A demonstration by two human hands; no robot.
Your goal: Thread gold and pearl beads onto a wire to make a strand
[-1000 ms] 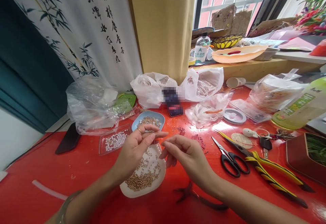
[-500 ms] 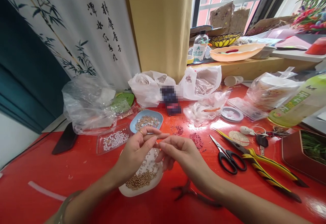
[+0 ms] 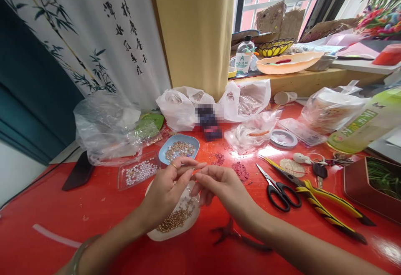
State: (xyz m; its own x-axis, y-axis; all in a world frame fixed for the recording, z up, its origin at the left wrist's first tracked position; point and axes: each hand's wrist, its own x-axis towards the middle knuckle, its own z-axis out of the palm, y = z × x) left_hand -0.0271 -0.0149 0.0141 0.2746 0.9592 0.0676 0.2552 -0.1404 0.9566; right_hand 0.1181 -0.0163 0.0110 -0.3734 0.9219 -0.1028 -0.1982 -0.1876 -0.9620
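Observation:
My left hand (image 3: 167, 191) and my right hand (image 3: 221, 183) meet fingertip to fingertip over a white dish (image 3: 171, 234) of small gold beads (image 3: 175, 220). Both are closed in a pinch; whatever sits between the fingertips is too small to make out. A ring is on a left finger and a bangle (image 3: 78, 254) circles that wrist. Just beyond the hands stands a blue dish (image 3: 195, 146) with gold and clear beads. To its left is a clear tray (image 3: 121, 183) of white pearl beads (image 3: 140, 172).
Black-handled scissors (image 3: 283, 195), yellow-and-black pliers (image 3: 326, 204) and keys (image 3: 320, 170) lie at the right. Dark-handled pliers (image 3: 238, 238) rest beneath my right forearm. A phone (image 3: 79, 172) lies at the left. Plastic bags (image 3: 108, 129) line the back, and a green bottle (image 3: 360, 124) is at far right.
The whole view has shifted slightly, so the table's things appear a little further left. My hands stay together over the white dish, with only small finger movement.

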